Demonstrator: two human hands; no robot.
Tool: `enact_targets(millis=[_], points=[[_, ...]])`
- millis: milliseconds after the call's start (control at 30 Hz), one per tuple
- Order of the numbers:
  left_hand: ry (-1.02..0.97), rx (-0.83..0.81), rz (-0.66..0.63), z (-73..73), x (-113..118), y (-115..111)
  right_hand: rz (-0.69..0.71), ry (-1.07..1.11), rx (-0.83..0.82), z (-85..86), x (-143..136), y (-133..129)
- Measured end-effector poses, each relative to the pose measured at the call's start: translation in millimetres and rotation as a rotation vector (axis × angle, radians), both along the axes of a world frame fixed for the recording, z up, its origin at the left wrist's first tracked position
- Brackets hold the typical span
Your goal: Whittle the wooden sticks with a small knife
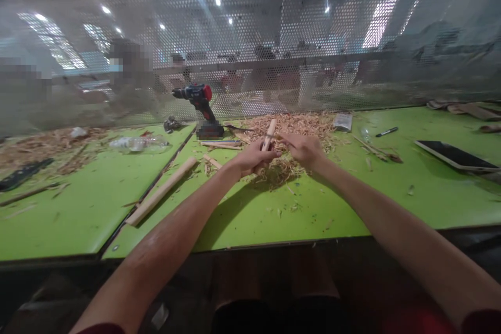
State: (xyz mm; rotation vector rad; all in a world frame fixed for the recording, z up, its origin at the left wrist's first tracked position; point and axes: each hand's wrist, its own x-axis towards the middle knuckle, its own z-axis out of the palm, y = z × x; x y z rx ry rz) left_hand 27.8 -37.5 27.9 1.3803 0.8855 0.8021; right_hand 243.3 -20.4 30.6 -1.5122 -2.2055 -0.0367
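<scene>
A short pale wooden stick stands up at a slant out of my left hand, whose fingers are wrapped round it. Just to the right, my right hand is closed, its fingertips close to the stick; what it grips is too small and blurred to make out. Both hands are above the green table. Curled wood shavings are heaped behind and beneath them.
A cordless drill stands behind on the left, near a plastic bottle. A long wooden piece lies at the left. On the right are a pen and a tablet. A perforated screen rises behind.
</scene>
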Motion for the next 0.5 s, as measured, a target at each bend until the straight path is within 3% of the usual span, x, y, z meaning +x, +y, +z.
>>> enact_targets(millis=[133,233,500], points=[[0.006,0.030,-0.111,-5.8,3,0,-0.169,0.131,0.090,8.1,31,21],[-0.118,-0.007,-0.105,-3.4,8,-3,-0.216,0.336,0.111,9.9,47,33],[-0.395,-0.163,0.295,3.2,17,3,-0.055,0.557,-0.171,-2.2,39,34]])
